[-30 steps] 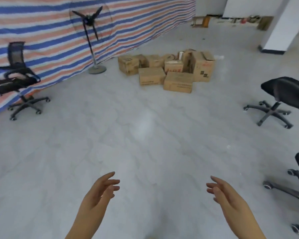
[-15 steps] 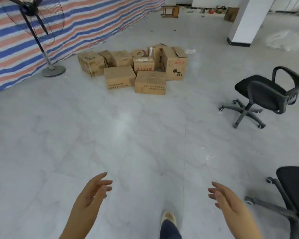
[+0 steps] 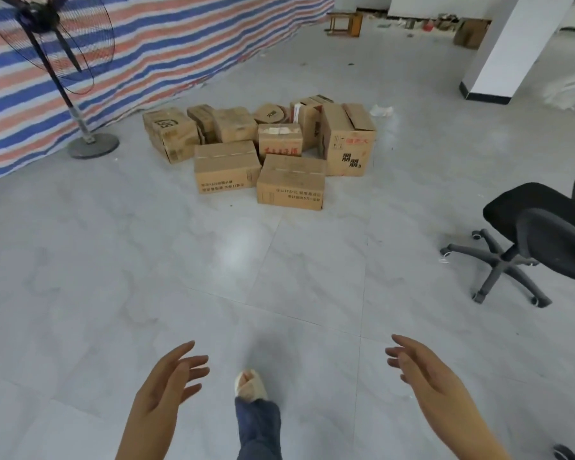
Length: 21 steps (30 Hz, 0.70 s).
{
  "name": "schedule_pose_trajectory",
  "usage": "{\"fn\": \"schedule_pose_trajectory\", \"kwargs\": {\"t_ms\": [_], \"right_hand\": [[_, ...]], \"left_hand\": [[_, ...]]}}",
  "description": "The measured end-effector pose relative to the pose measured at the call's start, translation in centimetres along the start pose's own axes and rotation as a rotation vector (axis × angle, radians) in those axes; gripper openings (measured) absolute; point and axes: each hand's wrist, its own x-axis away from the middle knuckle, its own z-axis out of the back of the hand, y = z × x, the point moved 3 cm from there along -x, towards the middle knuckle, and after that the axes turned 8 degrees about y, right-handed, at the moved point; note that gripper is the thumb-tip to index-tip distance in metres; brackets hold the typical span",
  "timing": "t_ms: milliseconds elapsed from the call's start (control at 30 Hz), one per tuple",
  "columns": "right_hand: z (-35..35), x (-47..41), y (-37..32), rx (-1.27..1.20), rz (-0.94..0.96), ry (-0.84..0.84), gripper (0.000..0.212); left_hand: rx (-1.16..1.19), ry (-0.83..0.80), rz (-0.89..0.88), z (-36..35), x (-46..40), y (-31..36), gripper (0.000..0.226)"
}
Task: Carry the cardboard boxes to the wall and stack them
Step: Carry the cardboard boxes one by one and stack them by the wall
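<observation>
While both hands hang out in front with nothing in them, the left hand [image 3: 171,381] and right hand [image 3: 424,376] are spread wide apart, palms turned toward each other and fingers loosely straight, as if already sized for a carton. Between them a foot [image 3: 249,386] in a pale shoe and a dark trouser leg steps forward. Compared with a second ago the cardboard boxes [image 3: 263,146] fill more of the view and sit closer to centre, and the fan [image 3: 52,61] has slid toward the left edge, so the person has been walking toward the pile; I judge the approach is under way and no box has been lifted yet. The boxes lie in a loose cluster on the floor [image 3: 146,277], near the striped tarp [image 3: 180,38] that hangs along the left side, with two flat cartons nearest and a tall one [image 3: 349,141] standing at the right. The tiled floor between the hands and the pile is open. A black office chair [image 3: 538,237] stands well off to the right of the path, and a white pillar [image 3: 508,44] rises farther back on that side
</observation>
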Motion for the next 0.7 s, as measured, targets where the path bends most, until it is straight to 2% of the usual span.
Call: {"fn": "schedule_pose_trajectory", "kwargs": {"t_ms": [167, 333, 500, 567, 600, 667, 700], "right_hand": [[-3.8, -10.5, -3.2, -0.013, -0.027, 0.060, 0.026], [-6.3, -20.3, -7.9, -0.049, -0.071, 0.135, 0.026], [-8.7, -27.9, -10.5, -0.077, -0.118, 0.138, 0.026], [-9.9, -30.8, -11.0, -0.071, -0.158, 0.099, 0.018], [-10.5, -32.3, -11.3, -0.067, -0.178, 0.080, 0.031], [-11.5, -36.1, -11.4, -0.039, -0.199, 0.067, 0.084], [-11.9, -38.2, -11.3, -0.039, -0.203, 0.066, 0.097]], "left_hand": [[-0.036, -0.061, -0.025, -4.5, -12.4, 1.9, 0.028], [-0.061, -0.132, -0.095, -9.5, -24.6, 7.5, 0.028], [-0.182, -0.229, -0.128, -14.1, -33.1, 10.4, 0.027], [-0.216, -0.233, -0.115, -15.8, -36.1, 10.4, 0.028], [-0.233, -0.230, -0.106, -16.6, -37.5, 10.3, 0.028], [-0.249, -0.211, -0.087, -18.3, -40.4, 9.9, 0.028], [-0.253, -0.195, -0.077, -19.3, -41.9, 9.8, 0.028]]}}
